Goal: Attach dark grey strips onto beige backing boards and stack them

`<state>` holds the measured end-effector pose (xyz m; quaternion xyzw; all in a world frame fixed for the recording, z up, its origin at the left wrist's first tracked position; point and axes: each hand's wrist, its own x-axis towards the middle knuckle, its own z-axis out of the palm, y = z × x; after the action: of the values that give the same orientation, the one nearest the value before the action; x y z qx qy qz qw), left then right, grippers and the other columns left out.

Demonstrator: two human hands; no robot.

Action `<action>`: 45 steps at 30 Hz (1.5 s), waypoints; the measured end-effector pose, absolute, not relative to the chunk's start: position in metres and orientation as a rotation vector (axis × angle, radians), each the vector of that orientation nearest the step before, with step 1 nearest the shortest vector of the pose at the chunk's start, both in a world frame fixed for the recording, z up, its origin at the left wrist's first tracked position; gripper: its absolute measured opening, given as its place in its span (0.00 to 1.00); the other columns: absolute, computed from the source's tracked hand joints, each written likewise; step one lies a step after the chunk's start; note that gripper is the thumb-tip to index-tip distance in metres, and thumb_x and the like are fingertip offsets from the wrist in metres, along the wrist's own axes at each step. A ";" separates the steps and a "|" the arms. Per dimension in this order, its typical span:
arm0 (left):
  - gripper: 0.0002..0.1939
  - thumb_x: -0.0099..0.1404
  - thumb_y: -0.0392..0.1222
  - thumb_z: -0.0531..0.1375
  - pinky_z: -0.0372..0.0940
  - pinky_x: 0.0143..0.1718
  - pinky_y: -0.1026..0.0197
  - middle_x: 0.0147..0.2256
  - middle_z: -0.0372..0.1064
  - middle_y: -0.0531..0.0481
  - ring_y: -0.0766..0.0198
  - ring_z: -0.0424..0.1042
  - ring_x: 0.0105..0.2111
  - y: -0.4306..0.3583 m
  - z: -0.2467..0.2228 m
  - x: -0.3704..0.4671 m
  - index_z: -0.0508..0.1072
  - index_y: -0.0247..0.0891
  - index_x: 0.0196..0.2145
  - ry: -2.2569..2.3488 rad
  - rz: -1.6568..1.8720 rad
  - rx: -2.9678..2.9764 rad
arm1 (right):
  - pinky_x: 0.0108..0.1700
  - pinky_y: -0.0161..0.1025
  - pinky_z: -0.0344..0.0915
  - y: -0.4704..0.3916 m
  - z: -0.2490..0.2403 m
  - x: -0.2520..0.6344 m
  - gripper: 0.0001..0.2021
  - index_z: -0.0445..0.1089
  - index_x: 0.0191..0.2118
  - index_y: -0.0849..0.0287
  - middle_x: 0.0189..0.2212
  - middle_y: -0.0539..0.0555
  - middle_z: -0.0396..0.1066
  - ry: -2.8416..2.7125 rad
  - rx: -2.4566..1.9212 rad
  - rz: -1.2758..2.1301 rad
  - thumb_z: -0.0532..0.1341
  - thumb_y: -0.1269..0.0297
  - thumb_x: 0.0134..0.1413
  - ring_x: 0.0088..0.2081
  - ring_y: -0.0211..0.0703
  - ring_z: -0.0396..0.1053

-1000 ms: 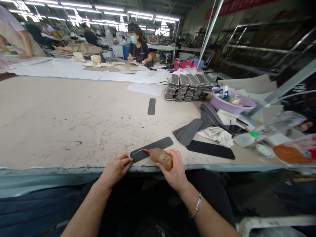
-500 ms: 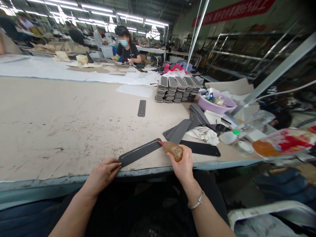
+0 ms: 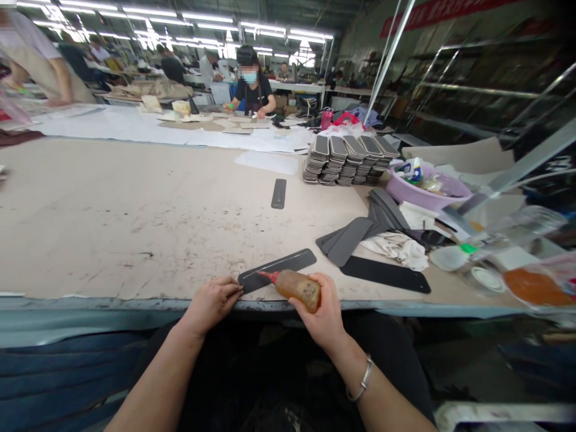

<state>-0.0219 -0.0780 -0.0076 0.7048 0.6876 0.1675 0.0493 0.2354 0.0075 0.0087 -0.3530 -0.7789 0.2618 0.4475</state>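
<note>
A dark grey strip (image 3: 292, 262) with a thin glossy line along it lies at an angle near the table's front edge. My left hand (image 3: 215, 305) is closed with its fingertips on the strip's left end. My right hand (image 3: 326, 321) is wrapped round a squeeze bottle (image 3: 294, 287) of amber liquid, likely glue. Its red nozzle (image 3: 269, 276) points left over the strip's left part; whether it touches cannot be made out. To the right lie a black strip (image 3: 387, 276) and several loose grey strips (image 3: 348, 237).
Stacked grey pieces (image 3: 344, 162) stand at the back right, beside a purple basin (image 3: 423, 191). A single grey piece (image 3: 279, 194) lies mid-table. A white cloth (image 3: 398, 249) and a green-capped bottle (image 3: 450, 258) are at right. A masked person (image 3: 254, 93) works across the table.
My right hand has brought the bottle from the strip's right end toward its left end. The camera view has turned left, and another person has come into sight at far left.
</note>
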 end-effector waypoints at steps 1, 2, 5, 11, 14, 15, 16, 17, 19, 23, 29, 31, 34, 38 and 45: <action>0.15 0.65 0.45 0.50 0.65 0.38 0.62 0.36 0.71 0.48 0.63 0.70 0.35 -0.078 -0.008 -0.022 0.76 0.41 0.35 2.091 0.526 2.151 | 0.49 0.50 0.61 0.004 0.009 0.230 0.22 0.57 0.47 0.58 0.42 0.58 0.60 -1.948 -0.852 0.678 0.63 0.61 0.46 0.46 0.49 0.61; 0.15 0.65 0.45 0.50 0.65 0.38 0.63 0.36 0.71 0.48 0.63 0.70 0.35 -0.078 -0.008 -0.022 0.76 0.41 0.35 2.084 0.546 2.157 | 0.49 0.50 0.61 0.002 0.009 0.226 0.22 0.58 0.47 0.58 0.42 0.58 0.61 -1.961 -0.838 0.700 0.63 0.61 0.46 0.46 0.49 0.61; 0.15 0.65 0.45 0.50 0.65 0.38 0.63 0.35 0.71 0.47 0.64 0.70 0.34 -0.078 -0.009 -0.022 0.76 0.41 0.36 2.051 0.607 2.174 | 0.48 0.50 0.62 -0.002 0.009 0.216 0.22 0.58 0.47 0.58 0.41 0.58 0.61 -1.972 -0.823 0.703 0.63 0.61 0.46 0.45 0.50 0.61; 0.15 0.65 0.44 0.50 0.65 0.37 0.63 0.34 0.71 0.47 0.64 0.70 0.33 -0.077 -0.010 -0.024 0.76 0.40 0.34 2.026 0.644 2.167 | 0.48 0.49 0.63 -0.005 0.009 0.212 0.22 0.57 0.47 0.58 0.41 0.57 0.61 -2.008 -0.815 0.735 0.63 0.61 0.46 0.44 0.49 0.61; 0.14 0.65 0.43 0.50 0.64 0.37 0.63 0.34 0.70 0.47 0.65 0.70 0.33 -0.077 -0.011 -0.024 0.76 0.40 0.34 2.028 0.621 2.160 | 0.48 0.49 0.62 -0.007 0.009 0.216 0.23 0.57 0.47 0.58 0.42 0.58 0.60 -2.028 -0.807 0.728 0.64 0.61 0.45 0.45 0.49 0.61; 0.14 0.65 0.43 0.51 0.64 0.37 0.63 0.33 0.70 0.47 0.65 0.70 0.33 -0.077 -0.011 -0.024 0.76 0.40 0.34 2.031 0.622 2.158 | 0.48 0.49 0.62 -0.008 0.009 0.218 0.23 0.57 0.47 0.58 0.42 0.58 0.60 -2.036 -0.805 0.724 0.64 0.61 0.45 0.45 0.49 0.61; 0.14 0.64 0.43 0.51 0.64 0.37 0.63 0.33 0.70 0.47 0.65 0.70 0.33 -0.077 -0.010 -0.024 0.76 0.40 0.34 2.034 0.628 2.153 | 0.48 0.49 0.62 -0.009 0.010 0.220 0.23 0.57 0.47 0.58 0.42 0.58 0.60 -2.041 -0.805 0.719 0.64 0.60 0.45 0.45 0.49 0.61; 0.13 0.64 0.43 0.51 0.64 0.37 0.63 0.33 0.70 0.47 0.65 0.70 0.33 -0.077 -0.010 -0.024 0.76 0.40 0.34 2.037 0.637 2.149 | 0.48 0.49 0.62 -0.009 0.010 0.222 0.23 0.57 0.47 0.58 0.41 0.58 0.61 -2.046 -0.805 0.715 0.64 0.60 0.45 0.45 0.50 0.61; 0.14 0.64 0.44 0.51 0.65 0.37 0.63 0.33 0.70 0.48 0.65 0.70 0.32 -0.077 -0.010 -0.023 0.76 0.40 0.33 2.040 0.641 2.144 | 0.47 0.50 0.63 -0.009 0.011 0.227 0.23 0.57 0.47 0.57 0.41 0.58 0.61 -2.052 -0.807 0.706 0.64 0.60 0.45 0.44 0.50 0.62; 0.14 0.64 0.44 0.51 0.65 0.37 0.63 0.34 0.70 0.48 0.64 0.70 0.33 -0.076 -0.008 -0.023 0.76 0.40 0.34 2.049 0.608 2.148 | 0.47 0.50 0.63 -0.004 0.011 0.240 0.22 0.58 0.46 0.57 0.41 0.58 0.61 -2.038 -0.862 0.667 0.63 0.61 0.45 0.44 0.50 0.62; 0.14 0.64 0.44 0.51 0.64 0.37 0.63 0.36 0.70 0.49 0.64 0.70 0.33 -0.074 -0.008 -0.023 0.75 0.41 0.33 2.061 0.543 2.143 | 0.48 0.52 0.62 0.015 0.008 0.272 0.20 0.58 0.46 0.58 0.41 0.58 0.61 -1.980 -0.990 0.488 0.62 0.60 0.47 0.45 0.51 0.61; 0.14 0.64 0.45 0.51 0.64 0.36 0.63 0.36 0.69 0.49 0.64 0.70 0.34 -0.073 -0.008 -0.023 0.75 0.41 0.33 2.069 0.523 2.136 | 0.48 0.52 0.62 0.023 0.006 0.282 0.21 0.58 0.46 0.58 0.41 0.58 0.61 -1.945 -1.042 0.407 0.62 0.59 0.47 0.45 0.50 0.61; 0.14 0.64 0.46 0.50 0.63 0.36 0.63 0.37 0.69 0.50 0.64 0.70 0.34 -0.072 -0.007 -0.022 0.75 0.41 0.33 2.073 0.498 2.116 | 0.47 0.52 0.62 0.035 0.005 0.295 0.22 0.58 0.47 0.59 0.41 0.58 0.61 -1.893 -1.127 0.298 0.62 0.58 0.47 0.45 0.51 0.61; 0.13 0.63 0.45 0.51 0.64 0.36 0.64 0.37 0.69 0.50 0.64 0.70 0.34 -0.072 -0.005 -0.021 0.75 0.41 0.33 2.065 0.483 2.104 | 0.48 0.53 0.61 0.044 0.006 0.301 0.21 0.58 0.47 0.59 0.41 0.59 0.60 -1.836 -1.168 0.211 0.62 0.59 0.48 0.45 0.51 0.60; 0.13 0.63 0.44 0.50 0.64 0.36 0.64 0.38 0.69 0.49 0.64 0.70 0.34 -0.072 -0.007 -0.020 0.74 0.40 0.33 2.077 0.493 2.124 | 0.48 0.52 0.62 0.025 0.006 0.278 0.24 0.55 0.49 0.59 0.43 0.59 0.60 -1.866 -1.039 0.431 0.63 0.59 0.47 0.45 0.50 0.61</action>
<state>-0.0196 -0.0721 -0.0070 0.7038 0.6883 0.1635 0.0653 0.2778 0.0253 0.0061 -0.4227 -0.7592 0.1753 0.4628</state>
